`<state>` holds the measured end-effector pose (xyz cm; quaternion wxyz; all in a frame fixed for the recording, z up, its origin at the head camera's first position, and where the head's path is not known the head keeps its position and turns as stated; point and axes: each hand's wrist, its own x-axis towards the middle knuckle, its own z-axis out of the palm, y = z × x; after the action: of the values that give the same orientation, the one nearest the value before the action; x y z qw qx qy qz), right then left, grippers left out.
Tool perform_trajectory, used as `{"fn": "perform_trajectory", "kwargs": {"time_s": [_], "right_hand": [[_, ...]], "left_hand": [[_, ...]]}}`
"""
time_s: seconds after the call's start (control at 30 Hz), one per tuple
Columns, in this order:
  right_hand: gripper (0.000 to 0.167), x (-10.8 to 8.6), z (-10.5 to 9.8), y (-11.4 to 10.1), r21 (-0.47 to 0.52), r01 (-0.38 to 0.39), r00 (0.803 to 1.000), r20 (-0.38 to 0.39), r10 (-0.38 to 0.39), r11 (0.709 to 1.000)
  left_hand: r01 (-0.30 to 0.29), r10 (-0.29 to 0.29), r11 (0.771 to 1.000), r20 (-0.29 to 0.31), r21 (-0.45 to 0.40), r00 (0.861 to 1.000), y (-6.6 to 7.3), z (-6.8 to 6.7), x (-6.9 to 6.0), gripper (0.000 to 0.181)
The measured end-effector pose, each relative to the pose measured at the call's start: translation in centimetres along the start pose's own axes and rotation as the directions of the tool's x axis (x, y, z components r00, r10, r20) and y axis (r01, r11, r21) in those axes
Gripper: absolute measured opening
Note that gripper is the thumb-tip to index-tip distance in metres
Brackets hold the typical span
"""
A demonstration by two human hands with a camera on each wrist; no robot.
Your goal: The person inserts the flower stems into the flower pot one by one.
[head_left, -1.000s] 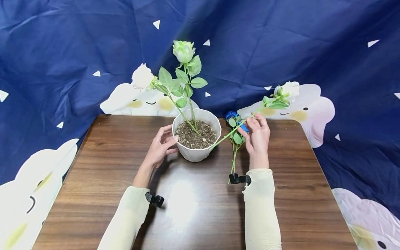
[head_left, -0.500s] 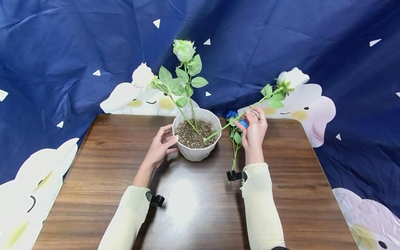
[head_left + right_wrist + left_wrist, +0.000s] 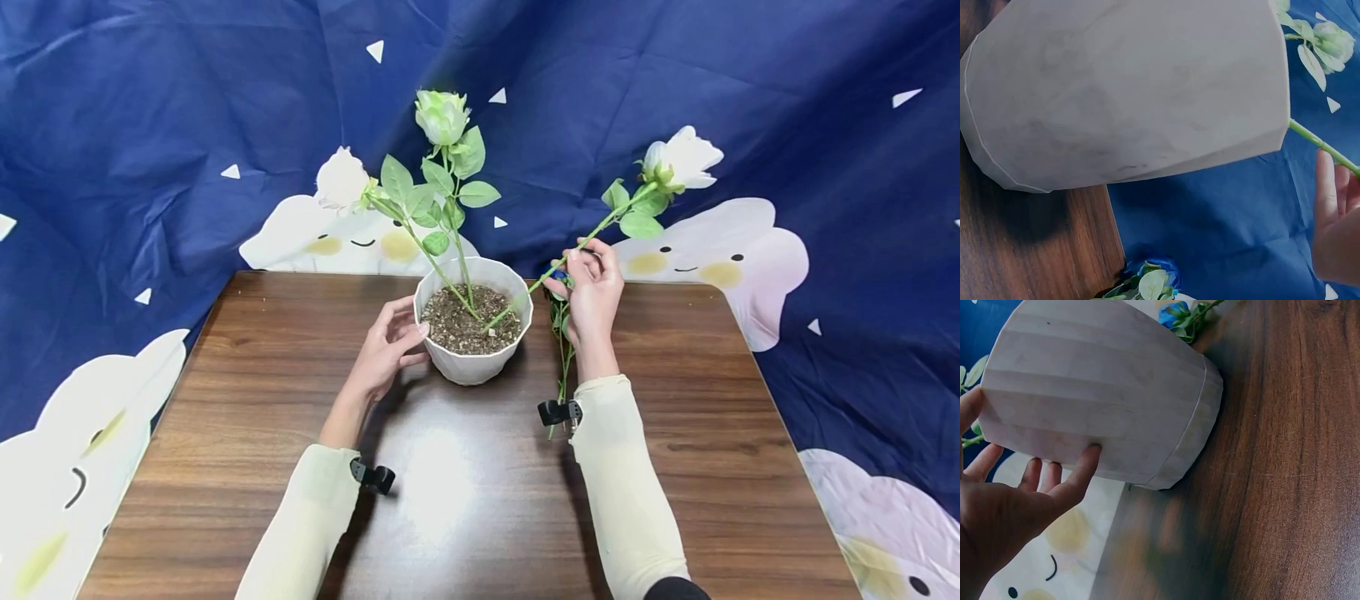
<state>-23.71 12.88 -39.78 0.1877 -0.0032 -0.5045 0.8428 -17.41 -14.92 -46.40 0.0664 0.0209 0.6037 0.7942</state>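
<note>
In the head view, my left hand (image 3: 384, 352) holds the left side of a white flowerpot (image 3: 468, 369), its thumb at the rim. The left wrist view has its fingers spread along the pot's wall (image 3: 1097, 394). My right hand (image 3: 594, 292) pinches the green stem of a white rose (image 3: 681, 160). This rose leans right, its stem's lower end at the soil (image 3: 457, 330) inside the pot. Two more roses stand in the soil: a pale green one (image 3: 442, 117) upright and a white one (image 3: 342, 180) tilted left.
Blue roses (image 3: 561, 277) lie on the wooden table (image 3: 720, 450) right of the pot, partly hidden behind my right hand. Behind the table's far edge hangs a dark blue cloth (image 3: 570, 67) with printed clouds.
My right hand has moved left and slightly away, bringing the white rose's stem end over the rim to the soil. Its bloom has risen. My left hand stays on the pot.
</note>
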Motion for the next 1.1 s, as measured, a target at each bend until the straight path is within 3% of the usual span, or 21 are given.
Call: {"fn": "perform_trajectory", "kwargs": {"time_s": [0.33, 0.5, 0.77, 0.97, 1.1], "right_hand": [[0.024, 0.4, 1.9, 0.2, -0.128, 0.105, 0.993, 0.073, -0.096, 0.986], [0.026, 0.8, 2.7, 0.1, -0.216, 0.16, 0.984, 0.108, -0.139, 0.963], [0.025, 0.8, 3.5, 0.8, -0.31, 0.192, 0.976, 0.163, -0.147, 0.931], [0.021, 1.0, 4.3, 1.1, -0.351, 0.266, 0.954, 0.232, -0.192, 0.898], [0.02, 1.2, 4.7, 1.5, -0.404, 0.257, 0.946, 0.289, -0.144, 0.878]], "left_hand": [[0.007, -0.007, 1.0, 0.001, 0.0, 1.0, 0.1, 0.0, -0.2, 0.058], [0.008, -0.008, 1.0, 0.005, -0.002, 1.0, 0.1, 0.0, -0.2, 0.059], [0.006, -0.006, 1.0, 0.004, -0.006, 1.0, 0.0, 0.1, -0.1, 0.059], [0.011, -0.011, 1.0, 0.0, -0.001, 1.0, -0.1, 0.0, -0.1, 0.059], [0.013, -0.013, 1.0, -0.002, 0.005, 1.0, -0.1, -0.1, 0.0, 0.059]]}}
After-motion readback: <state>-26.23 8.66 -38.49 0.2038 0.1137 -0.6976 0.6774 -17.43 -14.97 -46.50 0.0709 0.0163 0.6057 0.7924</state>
